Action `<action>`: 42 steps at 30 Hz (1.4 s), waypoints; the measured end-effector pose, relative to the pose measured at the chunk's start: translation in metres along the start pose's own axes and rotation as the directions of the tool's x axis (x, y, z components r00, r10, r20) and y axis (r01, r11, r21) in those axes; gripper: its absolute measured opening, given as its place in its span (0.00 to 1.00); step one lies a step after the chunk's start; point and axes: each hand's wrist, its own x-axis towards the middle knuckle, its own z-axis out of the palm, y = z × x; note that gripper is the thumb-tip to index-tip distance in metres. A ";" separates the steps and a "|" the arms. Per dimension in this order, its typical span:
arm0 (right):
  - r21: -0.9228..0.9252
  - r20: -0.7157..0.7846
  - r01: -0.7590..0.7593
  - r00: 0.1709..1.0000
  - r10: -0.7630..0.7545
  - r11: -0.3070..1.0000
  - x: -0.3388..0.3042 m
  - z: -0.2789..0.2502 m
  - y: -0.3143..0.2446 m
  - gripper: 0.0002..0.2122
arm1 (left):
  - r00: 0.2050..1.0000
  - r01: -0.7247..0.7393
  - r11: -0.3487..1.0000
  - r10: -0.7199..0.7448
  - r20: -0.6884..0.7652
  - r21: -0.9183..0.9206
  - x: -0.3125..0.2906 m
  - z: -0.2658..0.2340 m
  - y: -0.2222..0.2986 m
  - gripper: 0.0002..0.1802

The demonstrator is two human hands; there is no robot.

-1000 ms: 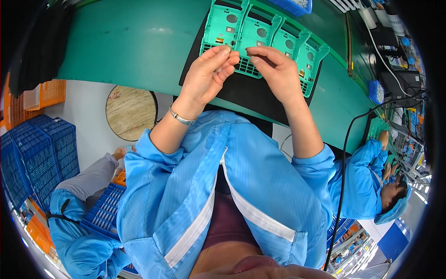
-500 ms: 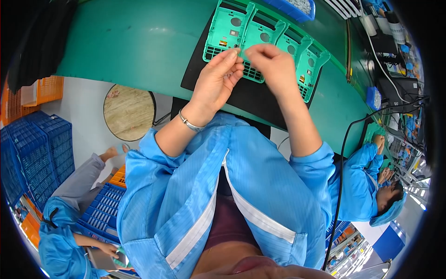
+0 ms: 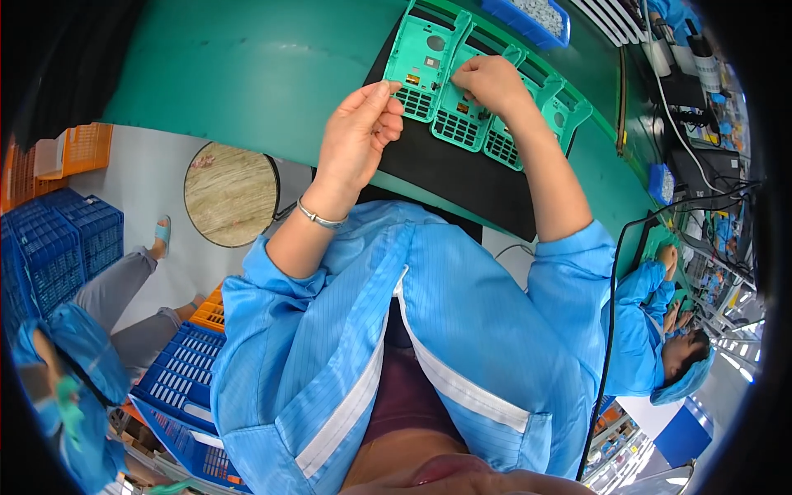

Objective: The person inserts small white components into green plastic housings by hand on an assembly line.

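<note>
Several green plastic housings stand in a row on a black mat (image 3: 470, 180), each with a grid of square openings at its near end. My left hand (image 3: 356, 136) is closed in a pinch beside the leftmost housing (image 3: 419, 51), thumb and forefinger together at its left edge. Over the second housing (image 3: 456, 125) my right hand (image 3: 497, 87) is closed too, its fingertips pinched above the inner face and covering part of it. Whatever either pinch holds is too small or hidden to make out. A silver bracelet circles my left wrist.
A blue bin (image 3: 532, 18) of small pale parts sits beyond the housings, on the green worktable (image 3: 247, 74). A black cable (image 3: 612, 322) hangs along my right side. One co-worker (image 3: 660, 330) sits at right; another person (image 3: 87, 346) is at lower left near blue crates (image 3: 177, 363).
My hands have moved apart: the left went left and slightly down, the right up over the second housing. The row appears shifted slightly right. The person at lower left has moved.
</note>
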 end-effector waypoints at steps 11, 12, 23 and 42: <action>-0.157 0.345 0.106 0.937 -0.046 0.982 -0.011 -0.022 -0.042 0.07 | 1.000 0.009 1.000 -0.009 -0.022 0.021 -0.030 0.008 0.050 0.10; -0.137 0.347 0.039 0.938 0.010 0.990 -0.012 -0.023 -0.048 0.06 | 0.999 -0.002 1.000 0.003 -0.032 0.013 -0.031 0.006 0.052 0.09; -0.095 -0.308 0.257 0.911 -0.274 0.962 -0.065 0.011 -0.051 0.08 | 0.999 -0.010 0.998 0.007 -0.045 -0.063 -0.023 -0.005 0.064 0.09; 0.118 -0.281 0.394 0.894 -0.350 0.912 -0.098 0.042 -0.027 0.10 | 1.000 0.030 0.990 -0.029 0.008 -0.138 -0.022 -0.027 0.029 0.10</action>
